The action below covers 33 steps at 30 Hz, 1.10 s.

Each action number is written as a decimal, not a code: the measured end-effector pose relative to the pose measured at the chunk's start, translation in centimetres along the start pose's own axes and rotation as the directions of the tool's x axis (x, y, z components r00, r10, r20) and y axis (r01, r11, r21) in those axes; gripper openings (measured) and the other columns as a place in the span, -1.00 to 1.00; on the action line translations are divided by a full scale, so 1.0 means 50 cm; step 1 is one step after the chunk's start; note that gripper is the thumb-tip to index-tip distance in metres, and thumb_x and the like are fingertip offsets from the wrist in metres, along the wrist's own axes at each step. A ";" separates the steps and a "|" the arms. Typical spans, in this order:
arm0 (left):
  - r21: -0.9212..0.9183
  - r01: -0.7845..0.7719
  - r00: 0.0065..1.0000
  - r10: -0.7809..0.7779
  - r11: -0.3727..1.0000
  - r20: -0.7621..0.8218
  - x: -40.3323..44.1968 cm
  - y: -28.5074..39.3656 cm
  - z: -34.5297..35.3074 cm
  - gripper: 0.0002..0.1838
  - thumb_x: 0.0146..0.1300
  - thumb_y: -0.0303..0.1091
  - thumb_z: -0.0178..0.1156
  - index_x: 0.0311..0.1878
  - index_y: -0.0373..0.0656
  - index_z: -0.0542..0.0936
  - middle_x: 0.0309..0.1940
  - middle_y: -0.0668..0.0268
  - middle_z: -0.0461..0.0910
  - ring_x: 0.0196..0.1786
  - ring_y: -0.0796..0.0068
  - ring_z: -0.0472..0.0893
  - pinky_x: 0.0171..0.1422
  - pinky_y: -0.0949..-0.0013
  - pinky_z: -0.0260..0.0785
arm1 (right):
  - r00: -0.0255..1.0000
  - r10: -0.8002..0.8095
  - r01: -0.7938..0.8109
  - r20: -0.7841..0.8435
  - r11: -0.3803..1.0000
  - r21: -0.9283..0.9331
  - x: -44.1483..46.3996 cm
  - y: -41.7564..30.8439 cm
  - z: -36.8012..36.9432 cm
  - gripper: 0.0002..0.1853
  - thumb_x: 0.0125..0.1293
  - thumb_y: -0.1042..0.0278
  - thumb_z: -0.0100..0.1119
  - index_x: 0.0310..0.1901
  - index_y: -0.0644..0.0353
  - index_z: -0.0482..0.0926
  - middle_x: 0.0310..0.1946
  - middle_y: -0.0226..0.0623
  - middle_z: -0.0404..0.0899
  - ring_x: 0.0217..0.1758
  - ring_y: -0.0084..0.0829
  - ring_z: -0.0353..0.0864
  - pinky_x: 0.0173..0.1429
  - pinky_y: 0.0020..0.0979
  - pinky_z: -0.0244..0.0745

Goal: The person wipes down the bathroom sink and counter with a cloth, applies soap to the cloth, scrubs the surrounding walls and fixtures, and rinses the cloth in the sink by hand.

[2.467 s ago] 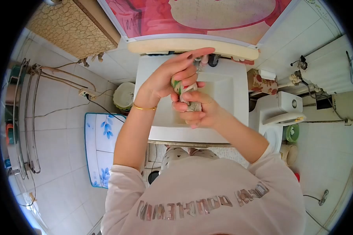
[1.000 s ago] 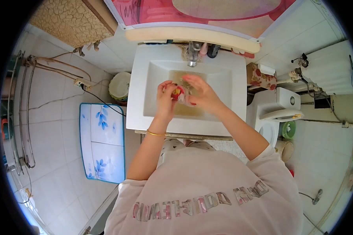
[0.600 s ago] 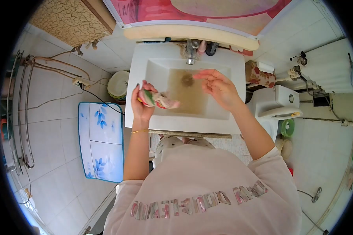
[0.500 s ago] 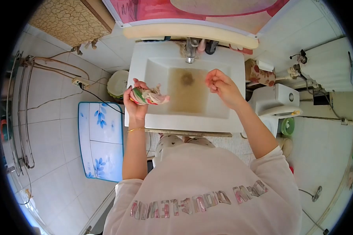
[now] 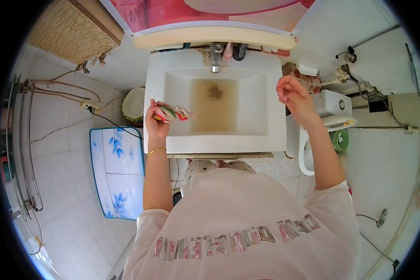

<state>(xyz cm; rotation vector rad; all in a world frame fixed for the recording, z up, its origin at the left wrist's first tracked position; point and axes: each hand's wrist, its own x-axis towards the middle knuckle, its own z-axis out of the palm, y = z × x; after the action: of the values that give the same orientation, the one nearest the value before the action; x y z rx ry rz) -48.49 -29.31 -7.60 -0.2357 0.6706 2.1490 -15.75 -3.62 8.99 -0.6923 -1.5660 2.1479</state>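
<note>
A twisted cloth in white, red and green is gripped in my left hand, with its loose end pointing right over the sink's left side. My right hand is raised beyond the sink's right edge, fingers curled in, and nothing shows in it. Between the two hands lies the white sink, its basin holding murky brown water with a dark patch near the top. A metal faucet stands at the back of the sink.
To the left are a blue-and-white flowered cabinet, a pale bowl and metal towel bars. A toilet and a green basin stand to the right. A black cord hangs from a wall socket.
My right hand has moved right, from over the basin to beyond the sink's edge. My left hand has shifted slightly left, still gripping the cloth.
</note>
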 end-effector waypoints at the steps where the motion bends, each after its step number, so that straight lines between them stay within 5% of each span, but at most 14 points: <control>1: 0.049 0.052 0.998 -0.054 0.997 0.037 -0.008 -0.021 0.027 -0.56 0.12 -0.55 0.09 0.11 -0.09 0.41 -0.25 0.30 0.50 -0.13 0.32 0.53 0.16 0.13 0.42 | 1.000 -0.017 0.017 -0.008 1.000 0.022 -0.009 -0.012 -0.001 -0.62 0.04 0.74 -0.26 -0.11 0.22 0.42 -0.33 -0.44 0.36 -0.33 -0.62 0.22 -0.24 -0.58 0.13; 4: 0.534 0.128 0.967 -0.226 0.836 0.121 -0.047 -0.103 0.160 -0.54 0.23 -0.44 0.10 0.24 -0.15 0.47 -0.26 0.33 0.50 -0.14 0.45 0.52 0.08 0.25 0.46 | 0.998 -0.066 0.066 -0.006 0.993 0.101 -0.044 -0.035 -0.013 -0.64 0.07 0.72 -0.24 -0.10 0.21 0.40 -0.33 -0.43 0.37 -0.33 -0.61 0.23 -0.23 -0.56 0.15; 6: 0.836 0.113 0.891 -0.427 0.537 0.154 -0.078 -0.147 0.264 -0.62 0.25 -0.44 0.17 0.16 -0.22 0.56 -0.37 0.37 0.51 -0.33 0.57 0.50 -0.17 0.45 0.46 | 0.997 -0.076 0.079 -0.025 0.988 0.130 -0.065 -0.042 -0.011 -0.65 0.09 0.71 -0.23 -0.09 0.21 0.40 -0.33 -0.43 0.37 -0.33 -0.62 0.23 -0.22 -0.56 0.15; 8: 0.856 -0.210 0.818 -0.394 0.473 0.419 -0.102 -0.222 0.319 -0.70 0.23 -0.47 0.25 0.04 -0.21 0.66 -0.46 0.43 0.50 -0.50 0.68 0.41 -0.39 0.58 0.32 | 0.994 -0.100 0.106 -0.047 0.982 0.155 -0.084 -0.049 -0.002 -0.65 0.10 0.71 -0.22 -0.08 0.21 0.40 -0.33 -0.43 0.37 -0.33 -0.62 0.24 -0.22 -0.56 0.15; 11: 0.879 -0.348 0.765 -0.443 0.326 0.467 -0.163 -0.273 0.403 -0.75 0.20 -0.48 0.32 -0.03 -0.15 0.71 -0.42 0.45 0.50 -0.53 0.75 0.35 -0.50 0.58 0.22 | 0.987 -0.136 0.149 -0.087 0.973 0.177 -0.116 -0.052 0.016 -0.65 0.11 0.70 -0.21 -0.07 0.21 0.40 -0.33 -0.43 0.37 -0.32 -0.62 0.24 -0.21 -0.56 0.17; 17: 0.681 -0.676 0.563 -0.398 0.284 0.725 -0.189 -0.335 0.399 -0.89 0.18 -0.42 0.36 -0.23 -0.17 0.75 -0.51 0.44 0.55 -0.55 0.70 0.37 -0.54 0.53 0.19 | 0.943 -0.242 0.292 -0.230 0.932 0.215 -0.188 -0.041 0.055 -0.66 0.15 0.68 -0.19 -0.04 0.22 0.41 -0.28 -0.40 0.41 -0.28 -0.57 0.30 -0.16 -0.51 0.23; 19: 0.843 -0.423 0.662 -0.522 0.333 0.538 -0.203 -0.323 0.407 -0.89 0.20 -0.42 0.35 -0.24 -0.22 0.73 -0.55 0.42 0.55 -0.61 0.70 0.36 -0.56 0.54 0.17 | 0.920 -0.275 0.338 -0.278 0.917 0.212 -0.214 -0.036 0.065 -0.66 0.17 0.68 -0.17 -0.03 0.23 0.41 -0.24 -0.37 0.45 -0.25 -0.54 0.34 -0.14 -0.48 0.27; 20: 0.898 -0.284 0.686 -0.583 0.335 0.434 -0.205 -0.316 0.411 -0.88 0.20 -0.41 0.34 -0.24 -0.25 0.72 -0.58 0.41 0.55 -0.63 0.70 0.36 -0.58 0.54 0.16 | 0.899 -0.308 0.375 -0.311 0.909 0.182 -0.230 -0.026 0.056 -0.63 0.16 0.69 -0.15 0.01 0.25 0.42 -0.17 -0.33 0.50 -0.10 -0.47 0.46 0.05 -0.42 0.38; 23: 0.916 -0.147 0.702 -0.612 0.374 0.363 -0.192 -0.303 0.399 -0.86 0.24 -0.43 0.31 -0.22 -0.32 0.68 -0.66 0.41 0.49 -0.72 0.71 0.29 -0.63 0.52 0.09 | 0.818 -0.292 0.388 -0.496 0.916 0.100 -0.288 -0.001 0.058 -0.62 0.19 0.65 -0.08 0.06 0.26 0.45 -0.08 -0.29 0.55 0.08 -0.43 0.51 0.25 -0.37 0.37; 26: 0.895 -0.019 0.712 -0.623 0.445 0.324 -0.217 -0.306 0.417 -0.85 0.27 -0.43 0.29 -0.21 -0.35 0.65 -0.72 0.43 0.42 -0.76 0.71 0.23 -0.69 0.48 0.02 | 0.756 -0.190 0.219 -0.627 0.975 -0.031 -0.358 0.047 0.046 -0.61 0.21 0.58 0.05 0.11 0.23 0.49 0.01 -0.30 0.57 0.17 -0.44 0.50 0.35 -0.38 0.33; 33: 0.906 -0.056 0.618 -0.699 0.419 0.361 -0.265 -0.362 0.453 -0.82 0.28 -0.37 0.31 -0.24 -0.33 0.66 -0.77 0.46 0.33 -0.81 0.67 0.18 -0.76 0.43 -0.02 | 0.445 -0.228 -0.200 -0.866 0.917 -0.345 -0.547 0.145 -0.015 -0.73 0.22 0.42 0.26 -0.03 0.13 0.63 -0.16 -0.45 0.61 0.03 -0.55 0.49 0.18 -0.44 0.35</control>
<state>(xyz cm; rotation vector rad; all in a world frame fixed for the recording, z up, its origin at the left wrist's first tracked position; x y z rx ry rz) -24.65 -17.12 9.66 0.9303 1.0084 1.0392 6.42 -21.02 6.24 -1.6174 -1.2977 0.9736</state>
